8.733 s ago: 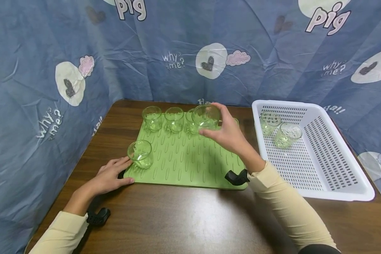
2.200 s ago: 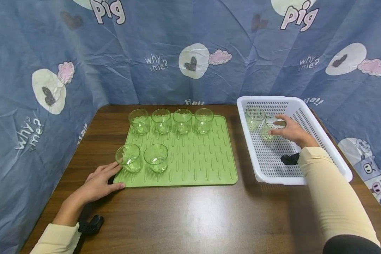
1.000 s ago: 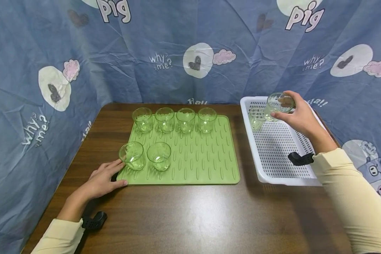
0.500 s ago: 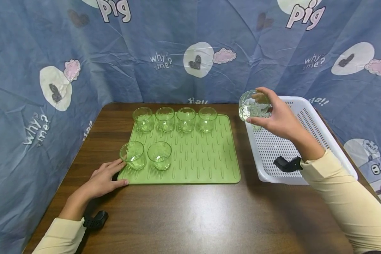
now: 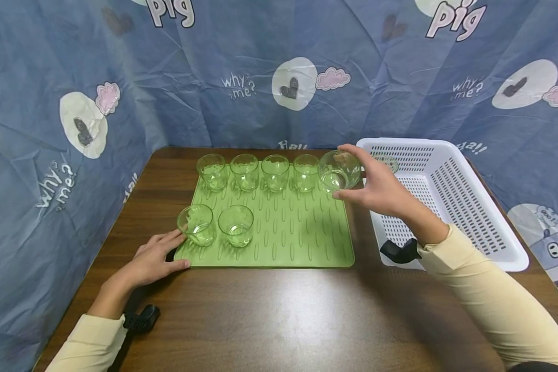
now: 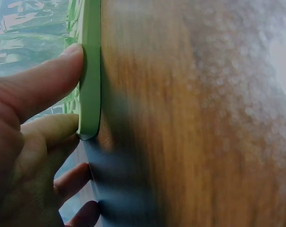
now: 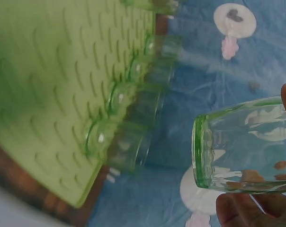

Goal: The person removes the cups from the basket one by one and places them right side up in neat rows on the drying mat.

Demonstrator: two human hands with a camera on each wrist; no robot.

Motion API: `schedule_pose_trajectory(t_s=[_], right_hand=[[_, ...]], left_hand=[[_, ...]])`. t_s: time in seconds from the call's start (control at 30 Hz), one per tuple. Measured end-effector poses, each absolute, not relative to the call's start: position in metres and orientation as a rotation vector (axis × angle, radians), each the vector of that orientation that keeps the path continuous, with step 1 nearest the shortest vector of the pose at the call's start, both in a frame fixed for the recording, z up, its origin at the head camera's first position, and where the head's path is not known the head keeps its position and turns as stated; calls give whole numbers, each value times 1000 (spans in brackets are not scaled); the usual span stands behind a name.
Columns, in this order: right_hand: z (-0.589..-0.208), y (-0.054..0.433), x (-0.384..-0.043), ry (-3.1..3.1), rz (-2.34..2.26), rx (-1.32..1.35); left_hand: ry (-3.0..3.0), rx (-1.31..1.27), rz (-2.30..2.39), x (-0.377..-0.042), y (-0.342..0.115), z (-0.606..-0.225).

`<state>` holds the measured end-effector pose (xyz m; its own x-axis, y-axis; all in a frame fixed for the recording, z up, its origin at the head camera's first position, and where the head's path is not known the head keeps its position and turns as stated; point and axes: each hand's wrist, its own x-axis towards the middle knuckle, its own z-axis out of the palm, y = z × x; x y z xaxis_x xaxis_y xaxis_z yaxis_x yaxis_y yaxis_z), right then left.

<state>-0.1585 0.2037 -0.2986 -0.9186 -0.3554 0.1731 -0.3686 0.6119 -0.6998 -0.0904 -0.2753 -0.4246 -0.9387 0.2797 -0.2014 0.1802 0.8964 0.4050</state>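
My right hand point(image 5: 376, 186) grips a clear glass cup point(image 5: 338, 170) by its side, thumb in front and fingers behind. In the right wrist view the cup point(image 7: 242, 146) is held up off the green mat, its base toward the row of cups. At the mat's near left corner lies my left hand point(image 5: 155, 258), fingers extended. The left wrist view has its thumb point(image 6: 50, 85) on the edge of the mat point(image 6: 90, 71). Several glass cups point(image 5: 275, 173) stand in a back row on the mat point(image 5: 302, 232). Two more, a left cup point(image 5: 197, 225) and a right cup point(image 5: 236, 226), stand in front.
A white perforated basket point(image 5: 474, 201) stands to the right of the mat on the wooden table point(image 5: 269, 315). One glass cup point(image 5: 387, 163) inside it is partly hidden behind my right hand. A blue printed cloth point(image 5: 204, 57) hangs behind and at the sides.
My right hand has lifted a cup out of the basket and carried it left to the mat's back right corner. Earlier, two cups joined those on the mat. My left hand has stayed put.
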Motion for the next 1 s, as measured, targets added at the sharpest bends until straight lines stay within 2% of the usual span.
schedule_pose_trajectory(t_s=[0.23,0.53,1.0], right_hand=[[-313,179,-155,-2826,1291,667],[-353,145,-144,-2901,1313,756],[-383,117,-137,-2880,1446,815]], left_hand=[[2790,331,568,-90,-276,-422],[2794,333,565,-90,-274,-421],[2793,333,576,-90,-274,-420]])
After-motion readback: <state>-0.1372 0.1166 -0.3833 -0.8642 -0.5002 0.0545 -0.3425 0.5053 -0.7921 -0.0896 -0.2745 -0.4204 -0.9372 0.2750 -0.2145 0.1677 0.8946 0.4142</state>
